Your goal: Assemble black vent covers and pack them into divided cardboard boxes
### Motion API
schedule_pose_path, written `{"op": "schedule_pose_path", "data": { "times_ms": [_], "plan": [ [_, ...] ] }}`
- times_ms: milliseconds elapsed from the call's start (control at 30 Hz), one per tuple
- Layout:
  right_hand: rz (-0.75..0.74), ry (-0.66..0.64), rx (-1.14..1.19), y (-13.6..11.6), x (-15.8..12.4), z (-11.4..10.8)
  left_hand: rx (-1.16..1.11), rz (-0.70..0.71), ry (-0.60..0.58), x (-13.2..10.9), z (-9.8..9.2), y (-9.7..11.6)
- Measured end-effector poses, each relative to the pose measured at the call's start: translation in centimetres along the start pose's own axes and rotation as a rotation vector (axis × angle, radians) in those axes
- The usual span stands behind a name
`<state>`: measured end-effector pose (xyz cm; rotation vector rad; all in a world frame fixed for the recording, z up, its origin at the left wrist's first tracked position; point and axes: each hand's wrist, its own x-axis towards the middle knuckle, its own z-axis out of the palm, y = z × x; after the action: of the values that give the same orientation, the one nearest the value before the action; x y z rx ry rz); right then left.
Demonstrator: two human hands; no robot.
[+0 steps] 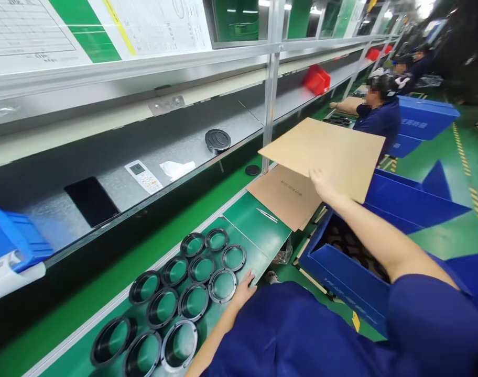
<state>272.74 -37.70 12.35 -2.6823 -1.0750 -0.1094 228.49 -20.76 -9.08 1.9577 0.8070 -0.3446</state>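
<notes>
My right hand [321, 184] grips the near edge of a flat tan cardboard sheet [329, 144], held up over the far end of the bench. Part of that hand's grip is hidden. Below it, more brown cardboard [284, 191] with faint print lies on the green bench top [258, 217]. My left hand [245, 289] rests at the bench edge with its fingers stretched out, beside a black ring [222, 285]. Several similar black rings [163, 308] stand in rows to its left. Metal tweezers [267, 215] lie between the rings and the cardboard.
A blue box [341, 285] with open flaps, holding dark parts, stands right of the bench. On the metal shelf [192, 186] lie a phone [91, 201], a white remote [143, 177], a tissue and a round black part [217, 140]. A co-worker [378, 112] sits farther along.
</notes>
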Motion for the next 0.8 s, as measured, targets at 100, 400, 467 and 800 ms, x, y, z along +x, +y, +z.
{"op": "schedule_pose_path", "data": {
  "times_ms": [100, 400, 467, 800],
  "plan": [
    [0.032, -0.108, 0.047, -2.2, 2.3, 8.3, -0.110, -0.086, -0.002, -0.3, -1.2, -0.1],
    [0.123, -0.389, 0.121, -4.9, 1.7, 22.4, -0.348, -0.295, 0.107, -0.1, -2.2, 1.3],
    [0.128, -0.435, 0.149, -5.1, 0.8, 23.9, -0.360, -0.329, 0.109, 0.4, -2.5, 1.7],
    [1.105, 0.073, 0.391, 6.8, 5.2, 21.5, -0.445, -0.465, 0.156, 1.4, -4.1, 4.3]
  ]
}}
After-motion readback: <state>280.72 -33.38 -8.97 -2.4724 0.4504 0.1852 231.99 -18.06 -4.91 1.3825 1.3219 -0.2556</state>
